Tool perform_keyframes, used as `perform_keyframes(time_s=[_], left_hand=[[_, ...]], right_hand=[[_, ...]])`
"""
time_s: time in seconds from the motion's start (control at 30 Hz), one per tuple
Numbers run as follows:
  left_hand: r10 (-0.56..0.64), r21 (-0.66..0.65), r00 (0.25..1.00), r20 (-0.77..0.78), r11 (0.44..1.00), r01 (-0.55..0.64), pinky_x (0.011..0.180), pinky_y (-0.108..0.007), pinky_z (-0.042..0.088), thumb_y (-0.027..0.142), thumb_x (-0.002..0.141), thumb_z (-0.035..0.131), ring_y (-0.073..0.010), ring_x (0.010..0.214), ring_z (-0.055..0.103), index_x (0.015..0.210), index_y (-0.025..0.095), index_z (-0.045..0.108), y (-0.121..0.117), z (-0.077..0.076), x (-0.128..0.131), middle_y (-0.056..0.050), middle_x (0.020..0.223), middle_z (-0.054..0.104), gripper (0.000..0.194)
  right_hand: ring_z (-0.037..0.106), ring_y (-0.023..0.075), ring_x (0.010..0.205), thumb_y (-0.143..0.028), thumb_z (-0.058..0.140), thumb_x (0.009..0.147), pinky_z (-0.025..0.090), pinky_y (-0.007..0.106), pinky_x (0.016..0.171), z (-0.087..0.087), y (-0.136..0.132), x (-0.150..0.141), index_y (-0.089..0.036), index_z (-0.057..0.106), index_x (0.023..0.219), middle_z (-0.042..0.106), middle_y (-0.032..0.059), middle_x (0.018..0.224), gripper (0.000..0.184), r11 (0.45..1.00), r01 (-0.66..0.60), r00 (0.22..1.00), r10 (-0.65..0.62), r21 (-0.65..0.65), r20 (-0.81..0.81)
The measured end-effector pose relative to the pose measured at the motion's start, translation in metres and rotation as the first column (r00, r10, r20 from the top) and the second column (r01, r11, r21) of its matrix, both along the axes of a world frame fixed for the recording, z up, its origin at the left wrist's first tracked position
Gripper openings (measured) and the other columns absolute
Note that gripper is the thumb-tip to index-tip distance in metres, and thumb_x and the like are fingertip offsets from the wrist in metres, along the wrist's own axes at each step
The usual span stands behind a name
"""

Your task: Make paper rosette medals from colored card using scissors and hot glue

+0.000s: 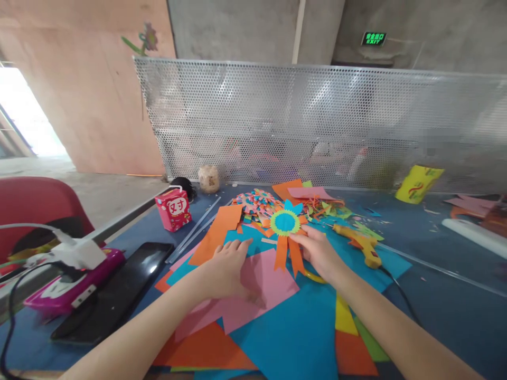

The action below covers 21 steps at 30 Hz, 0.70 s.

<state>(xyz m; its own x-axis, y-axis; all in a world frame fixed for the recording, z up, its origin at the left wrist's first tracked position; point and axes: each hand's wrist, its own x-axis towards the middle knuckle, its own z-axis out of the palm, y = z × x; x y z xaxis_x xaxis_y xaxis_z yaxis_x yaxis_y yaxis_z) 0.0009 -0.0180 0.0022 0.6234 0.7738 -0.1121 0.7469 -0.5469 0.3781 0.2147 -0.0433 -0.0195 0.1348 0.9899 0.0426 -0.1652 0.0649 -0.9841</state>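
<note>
My right hand (316, 249) is closed on the edge of a rosette (285, 222), lifted a little above the felt-like sheets. The rosette has a blue centre, a scalloped green ring, orange and blue petals and two orange ribbon tails. My left hand (233, 266) rests with fingers apart on a pink sheet (273, 279). Under it lie a large blue sheet (293, 327) and orange sheets (217, 227). A yellow glue gun (358, 244) lies right of my right hand. Behind the rosette is a heap of small coloured cut pieces (257, 201).
At left are a black phone (114, 290), a purple power strip (75, 285) with plugs, clear glue sticks (194, 230) and a pink box (173, 209). A perforated metal screen (277, 116) stands at the back, with a yellow roll (419, 183) before it. A cable trails from the glue gun.
</note>
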Motion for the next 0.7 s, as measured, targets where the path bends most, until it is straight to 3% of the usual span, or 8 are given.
perform_keyframes(time_s=[0.17, 0.27, 0.37, 0.43, 0.5, 0.6, 0.63, 0.7], left_hand=[[0.022, -0.134, 1.000, -0.002, 0.991, -0.022, 0.077, -0.038, 0.043, 0.054, 0.042, 0.068, -0.0331, 0.102, 0.050, 0.133, 0.023, 0.020, 0.004, 0.009, -0.005, -0.011, 0.119, 0.049, 0.108], [0.013, -0.167, 0.999, 0.038, 0.986, -0.006, 0.076, -0.035, 0.044, 0.047, 0.044, 0.070, -0.0290, 0.094, 0.055, 0.131, 0.023, 0.028, 0.007, 0.023, -0.022, -0.008, 0.111, 0.056, 0.099], [0.034, -0.187, 0.990, 0.136, 0.982, -0.008, 0.086, -0.035, 0.040, 0.034, 0.046, 0.073, -0.0312, 0.108, 0.048, 0.124, 0.027, 0.043, 0.007, 0.038, -0.047, -0.007, 0.122, 0.052, 0.083], [0.030, -0.219, 0.971, 0.237, 0.976, 0.023, 0.089, -0.034, 0.039, 0.026, 0.048, 0.073, -0.0310, 0.111, 0.046, 0.117, 0.031, 0.050, 0.006, 0.048, -0.064, -0.003, 0.121, 0.053, 0.073], [0.011, -0.299, 0.947, 0.321, 0.950, 0.090, 0.088, -0.033, 0.040, 0.022, 0.053, 0.071, -0.0296, 0.111, 0.047, 0.112, 0.031, 0.056, 0.004, 0.057, -0.077, -0.002, 0.120, 0.054, 0.062], [0.141, -0.407, 0.825, 0.547, 0.906, 0.115, 0.079, -0.033, 0.047, 0.019, 0.058, 0.069, -0.0270, 0.101, 0.055, 0.111, 0.030, 0.055, 0.003, 0.068, -0.083, -0.005, 0.118, 0.056, 0.057], [0.211, -0.441, 0.759, 0.616, 0.891, 0.110, 0.076, -0.034, 0.048, 0.019, 0.058, 0.069, -0.0260, 0.095, 0.058, 0.112, 0.029, 0.055, 0.003, 0.069, -0.081, -0.007, 0.115, 0.058, 0.056], [0.355, -0.509, 0.618, 0.701, 0.856, 0.087, 0.070, -0.036, 0.051, 0.021, 0.060, 0.070, -0.0243, 0.082, 0.063, 0.109, 0.024, 0.056, 0.007, 0.069, -0.071, -0.010, 0.103, 0.064, 0.052]], right_hand=[[0.057, 0.0150, 0.064, -0.027, 0.064, 0.063, 0.044, 0.024, 0.058, 0.007, 0.001, 0.004, -0.019, 0.055, 0.077, 0.059, -0.0027, 0.066, 0.018, 0.992, 0.089, 0.992, -0.081, 0.090, -0.096], [0.057, 0.0141, 0.062, -0.028, 0.064, 0.061, 0.044, 0.024, 0.058, 0.012, 0.001, 0.004, -0.020, 0.054, 0.076, 0.060, -0.0034, 0.066, 0.020, 0.989, 0.091, 0.986, -0.073, 0.115, -0.148], [0.060, 0.0173, 0.067, -0.027, 0.064, 0.062, 0.046, 0.028, 0.062, 0.011, -0.004, -0.004, -0.018, 0.054, 0.078, 0.063, 0.0001, 0.073, 0.021, 0.993, -0.082, 0.991, 0.089, 0.080, -0.098], [0.061, 0.0190, 0.074, -0.029, 0.061, 0.066, 0.046, 0.029, 0.066, 0.007, -0.009, -0.012, -0.018, 0.056, 0.081, 0.065, 0.0022, 0.079, 0.019, 0.965, -0.261, 0.962, 0.257, 0.033, 0.091], [0.061, 0.0196, 0.079, -0.033, 0.056, 0.072, 0.046, 0.029, 0.067, 0.005, -0.014, -0.018, -0.018, 0.057, 0.082, 0.066, 0.0037, 0.084, 0.019, 0.950, -0.312, 0.877, 0.290, -0.004, 0.383], [0.060, 0.0187, 0.080, -0.038, 0.045, 0.080, 0.044, 0.027, 0.066, 0.011, -0.020, -0.021, -0.019, 0.058, 0.086, 0.065, 0.0052, 0.085, 0.024, 0.977, -0.190, 0.676, 0.059, 0.096, 0.735], [0.059, 0.0179, 0.080, -0.037, 0.041, 0.083, 0.043, 0.027, 0.067, 0.015, -0.021, -0.020, -0.019, 0.057, 0.087, 0.064, 0.0051, 0.086, 0.025, 0.978, -0.142, 0.588, -0.040, 0.152, 0.808], [0.058, 0.0166, 0.084, -0.034, 0.035, 0.086, 0.042, 0.025, 0.070, 0.024, -0.022, -0.015, -0.020, 0.056, 0.089, 0.063, 0.0048, 0.089, 0.026, 0.980, -0.042, 0.343, -0.170, 0.196, 0.924]])
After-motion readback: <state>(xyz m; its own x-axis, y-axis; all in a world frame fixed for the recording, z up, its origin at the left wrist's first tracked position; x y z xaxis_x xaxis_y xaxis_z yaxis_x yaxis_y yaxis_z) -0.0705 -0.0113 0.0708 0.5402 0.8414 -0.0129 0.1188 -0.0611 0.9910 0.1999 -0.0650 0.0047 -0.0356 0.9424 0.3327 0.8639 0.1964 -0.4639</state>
